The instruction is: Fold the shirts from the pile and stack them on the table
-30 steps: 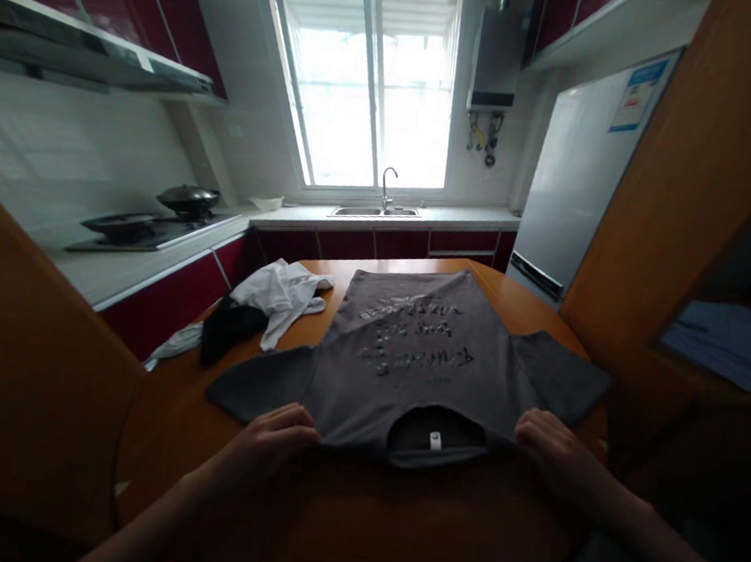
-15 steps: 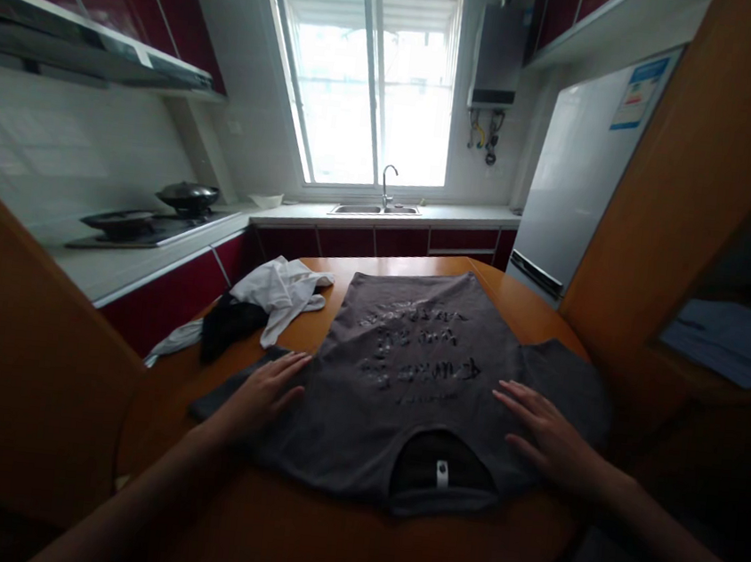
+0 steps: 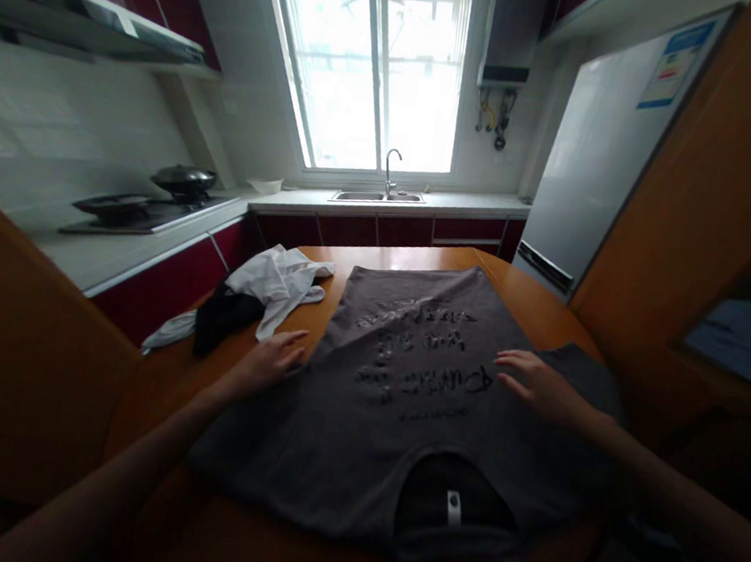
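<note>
A dark grey T-shirt (image 3: 359,440) with black lettering lies spread on the wooden table (image 3: 515,287), its collar and white label toward me. My left hand (image 3: 271,361) is at the shirt's left side edge, above the left sleeve, fingers a little apart and holding nothing. On the opposite side, my right hand (image 3: 539,386) rests on or just over the shirt between the lettering and the right sleeve, its fingers spread and nothing held.
Crumpled white cloth (image 3: 278,280) and black cloth (image 3: 228,317) lie at the table's left edge. Beyond are a sink (image 3: 377,197), a stove (image 3: 161,212) with two pans, and a fridge (image 3: 605,144) at the right.
Both hands have moved forward along the shirt's sides, away from the collar. The view has shifted slightly, and the collar appears lower and nearer.
</note>
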Tool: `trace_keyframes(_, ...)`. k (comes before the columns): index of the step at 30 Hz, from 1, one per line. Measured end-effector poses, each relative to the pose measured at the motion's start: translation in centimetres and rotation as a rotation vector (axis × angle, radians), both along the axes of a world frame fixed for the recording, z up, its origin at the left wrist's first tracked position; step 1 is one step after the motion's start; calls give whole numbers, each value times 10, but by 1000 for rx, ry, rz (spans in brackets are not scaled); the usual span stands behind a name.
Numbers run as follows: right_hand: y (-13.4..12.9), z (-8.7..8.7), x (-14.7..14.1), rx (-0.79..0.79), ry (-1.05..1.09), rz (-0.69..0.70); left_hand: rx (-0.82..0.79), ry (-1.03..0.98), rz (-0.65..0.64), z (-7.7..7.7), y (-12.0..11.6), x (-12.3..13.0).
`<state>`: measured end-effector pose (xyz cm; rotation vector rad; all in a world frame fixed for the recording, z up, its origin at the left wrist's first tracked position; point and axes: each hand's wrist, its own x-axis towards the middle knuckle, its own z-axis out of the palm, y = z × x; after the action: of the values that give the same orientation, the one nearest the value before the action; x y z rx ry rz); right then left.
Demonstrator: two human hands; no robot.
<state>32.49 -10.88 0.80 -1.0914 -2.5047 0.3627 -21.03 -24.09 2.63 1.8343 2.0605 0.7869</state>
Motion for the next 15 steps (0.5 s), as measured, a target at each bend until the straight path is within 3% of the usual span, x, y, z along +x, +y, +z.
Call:
trace_keyframes(5,103,20,-44,-49,-35,-318,-7,-302,162,19,100,-14)
trace_keyframes(8,158,30,-61,-57,-57,-412,-40,-370,211,26,150,-21)
trace_keyframes(12,224,33,-81,-74,-56,-508,-67,-441,248,25,212,-31)
trace_keyframes(15,271,27,-93,-88,-41,-571,-112,-531,252,18,255,-38)
